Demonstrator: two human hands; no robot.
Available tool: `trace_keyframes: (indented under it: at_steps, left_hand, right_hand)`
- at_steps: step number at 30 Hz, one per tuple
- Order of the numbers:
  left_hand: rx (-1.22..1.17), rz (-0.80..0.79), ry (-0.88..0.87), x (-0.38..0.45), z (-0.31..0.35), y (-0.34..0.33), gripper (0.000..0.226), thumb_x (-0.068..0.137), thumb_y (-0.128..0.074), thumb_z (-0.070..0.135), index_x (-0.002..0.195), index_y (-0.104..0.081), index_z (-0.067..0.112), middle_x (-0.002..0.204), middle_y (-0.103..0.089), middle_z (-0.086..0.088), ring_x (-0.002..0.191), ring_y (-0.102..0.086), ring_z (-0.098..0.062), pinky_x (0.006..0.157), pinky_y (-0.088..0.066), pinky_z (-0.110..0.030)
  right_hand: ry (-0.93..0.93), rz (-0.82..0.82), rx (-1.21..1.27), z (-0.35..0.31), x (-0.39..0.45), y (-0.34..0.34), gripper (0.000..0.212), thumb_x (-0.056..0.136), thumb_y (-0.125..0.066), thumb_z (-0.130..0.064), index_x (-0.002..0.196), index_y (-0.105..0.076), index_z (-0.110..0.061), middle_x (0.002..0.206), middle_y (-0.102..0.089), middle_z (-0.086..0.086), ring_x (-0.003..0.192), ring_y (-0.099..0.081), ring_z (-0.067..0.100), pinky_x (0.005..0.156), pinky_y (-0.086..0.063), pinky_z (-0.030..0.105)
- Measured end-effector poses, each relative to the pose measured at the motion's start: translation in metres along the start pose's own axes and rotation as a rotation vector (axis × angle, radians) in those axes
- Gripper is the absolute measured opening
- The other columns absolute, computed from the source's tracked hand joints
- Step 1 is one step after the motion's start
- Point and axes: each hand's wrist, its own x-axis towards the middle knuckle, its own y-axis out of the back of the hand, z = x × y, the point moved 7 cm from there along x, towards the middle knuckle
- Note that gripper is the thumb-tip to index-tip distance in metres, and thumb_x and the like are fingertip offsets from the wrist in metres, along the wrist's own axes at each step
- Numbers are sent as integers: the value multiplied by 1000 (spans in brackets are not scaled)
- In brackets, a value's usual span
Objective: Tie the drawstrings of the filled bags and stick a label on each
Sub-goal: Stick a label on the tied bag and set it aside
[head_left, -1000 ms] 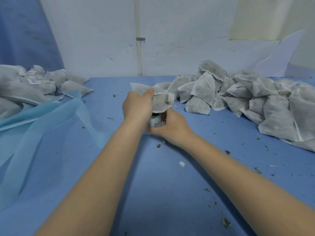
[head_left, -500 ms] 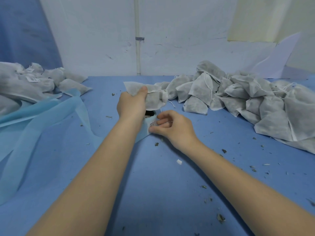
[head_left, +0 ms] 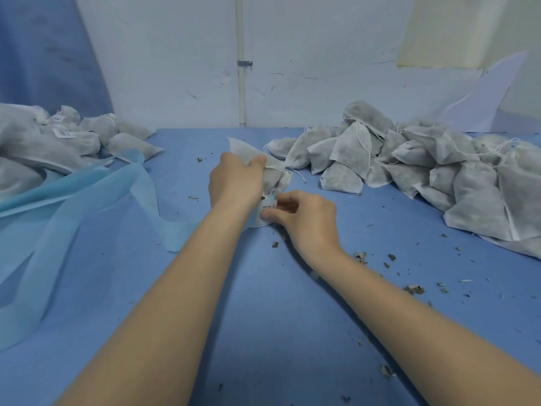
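Observation:
My left hand (head_left: 234,180) grips a filled white fabric bag (head_left: 276,175) by its gathered neck, above the blue table's middle. Its drawstring (head_left: 298,174) trails off to the right. Just below the bag stands a roll of white printed labels (head_left: 267,210) on pale blue backing. My right hand (head_left: 304,218) pinches the edge of a label on that roll with thumb and fingertips. The roll is largely hidden behind both hands.
A large heap of filled white bags (head_left: 424,165) covers the table's right side. A smaller pile of bags with labels (head_left: 58,139) lies far left. Pale blue backing ribbon (head_left: 87,206) trails across the left. Dried herb crumbs (head_left: 412,288) dot the blue table (head_left: 263,317).
My left hand has kept its grip on the bag and shifted slightly left. My right hand's fingers have moved on the label roll and now pinch a label's edge.

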Motion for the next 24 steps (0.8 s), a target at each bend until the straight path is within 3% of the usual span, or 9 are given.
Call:
trace_keyframes:
  at_steps: [4, 7, 12, 14, 20, 24]
  left_hand:
    - [-1, 11, 18, 0, -1, 0, 46, 93, -52, 41, 121, -49, 4, 121, -57, -12, 108, -54, -31, 81, -43, -34]
    - [8, 29, 25, -2, -2, 0, 47, 93, -51, 41, 121, -47, 4, 123, -55, -13, 108, -53, -31, 76, -39, -31]
    - [-40, 34, 40, 0, -4, 1, 46, 91, -54, 41, 119, -51, 5, 121, -58, -12, 111, -54, -31, 83, -43, -33]
    - [-62, 33, 48, 1, -6, 1, 46, 90, -55, 41, 119, -53, 5, 120, -60, -12, 110, -55, -32, 89, -46, -36]
    - [-128, 32, 52, 1, -7, 3, 45, 90, -57, 41, 117, -55, 5, 115, -62, -9, 107, -57, -31, 89, -46, -37]
    - [-224, 54, -76, -5, 9, 12, 31, 89, -58, 42, 101, -53, 14, 89, -57, 6, 90, -56, -22, 79, -44, -32]
  right_hand:
    - [-16, 21, -20, 2, -1, 2, 14, 74, -81, -23, 76, -67, -22, 67, -59, -17, 75, -60, 7, 71, -45, 17]
    - [13, 8, -82, -1, -3, 2, 19, 79, -78, -26, 71, -61, -25, 66, -57, -17, 76, -59, 9, 71, -45, 22]
    - [301, -77, -419, -23, -14, -9, 18, 92, -61, -25, 91, -64, -8, 94, -65, 8, 88, -59, 25, 75, -37, 28]
    - [349, -111, -479, -25, -18, -12, 19, 91, -61, -27, 96, -67, -9, 101, -63, 8, 92, -58, 25, 76, -35, 28]
    - [266, -319, -315, -21, -19, -10, 22, 72, -79, -43, 78, -65, -27, 106, -51, -9, 89, -51, 7, 82, -44, 27]
    - [283, -233, -157, -39, -10, 17, 27, 74, -79, -35, 64, -54, -37, 88, -49, -12, 72, -44, -2, 69, -34, 16]
